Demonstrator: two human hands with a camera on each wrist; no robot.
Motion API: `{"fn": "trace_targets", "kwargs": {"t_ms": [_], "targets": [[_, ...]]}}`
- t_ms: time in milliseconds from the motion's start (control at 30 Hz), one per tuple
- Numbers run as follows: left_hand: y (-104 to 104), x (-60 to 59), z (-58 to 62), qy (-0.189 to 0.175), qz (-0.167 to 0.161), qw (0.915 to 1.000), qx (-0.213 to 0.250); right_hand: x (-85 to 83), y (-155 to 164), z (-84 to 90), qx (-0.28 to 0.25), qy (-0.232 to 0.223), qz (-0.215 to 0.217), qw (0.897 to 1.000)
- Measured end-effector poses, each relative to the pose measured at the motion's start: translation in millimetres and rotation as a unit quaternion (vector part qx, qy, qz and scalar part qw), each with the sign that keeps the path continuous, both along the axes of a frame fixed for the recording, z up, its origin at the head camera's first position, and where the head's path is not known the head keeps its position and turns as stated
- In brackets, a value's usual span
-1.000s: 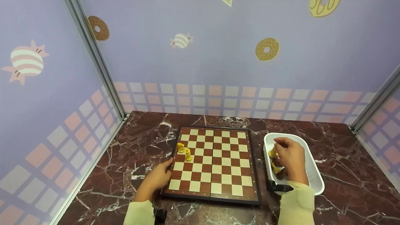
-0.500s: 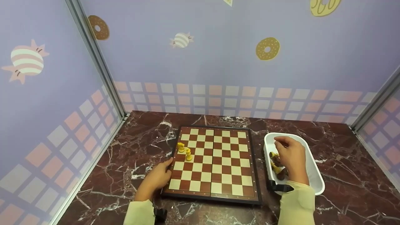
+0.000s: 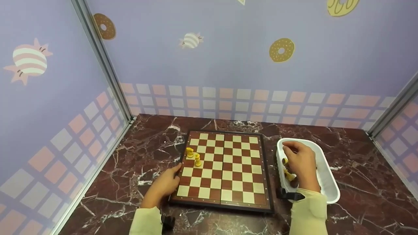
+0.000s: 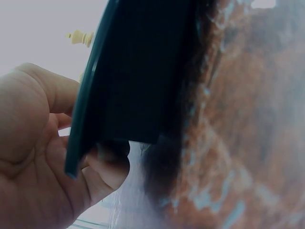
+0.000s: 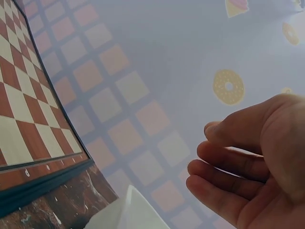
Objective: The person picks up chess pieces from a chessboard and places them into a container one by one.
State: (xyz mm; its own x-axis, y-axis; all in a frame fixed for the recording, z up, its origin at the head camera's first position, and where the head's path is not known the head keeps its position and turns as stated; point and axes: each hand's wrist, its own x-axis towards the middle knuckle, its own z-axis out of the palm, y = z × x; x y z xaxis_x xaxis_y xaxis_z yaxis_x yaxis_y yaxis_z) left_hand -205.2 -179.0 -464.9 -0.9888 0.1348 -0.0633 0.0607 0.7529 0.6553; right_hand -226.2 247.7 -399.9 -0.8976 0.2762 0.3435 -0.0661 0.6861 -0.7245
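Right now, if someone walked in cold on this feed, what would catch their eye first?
The chessboard at the middle of the marble table, nearly bare, with only two yellow pieces near its left edge. The left hand holds that edge, while the right hand reaches into the white tray of pieces on the right.

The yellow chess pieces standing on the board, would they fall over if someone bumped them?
Probably, yes. The two yellow chess pieces look tall and narrow, so a sideways bump could tip them. They seem small and light, likely rigid plastic. The left hand grips the chessboard edge, which may keep it from sliding.
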Motion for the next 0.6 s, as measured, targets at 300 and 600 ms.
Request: {"fn": "trace_targets", "kwargs": {"t_ms": [300, 600], "targets": [[0, -0.2, -0.3, -0.006, -0.001, 1.0000, 0.002, -2.5, -8, -1.0, -0.013, 0.021, 0.023, 0.999], [0, 0.1, 0.1, -0.001, -0.004, 1.0000, 0.000, -1.5, -24, 2.2, -0.040, 0.054, 0.063, 0.996]]}}
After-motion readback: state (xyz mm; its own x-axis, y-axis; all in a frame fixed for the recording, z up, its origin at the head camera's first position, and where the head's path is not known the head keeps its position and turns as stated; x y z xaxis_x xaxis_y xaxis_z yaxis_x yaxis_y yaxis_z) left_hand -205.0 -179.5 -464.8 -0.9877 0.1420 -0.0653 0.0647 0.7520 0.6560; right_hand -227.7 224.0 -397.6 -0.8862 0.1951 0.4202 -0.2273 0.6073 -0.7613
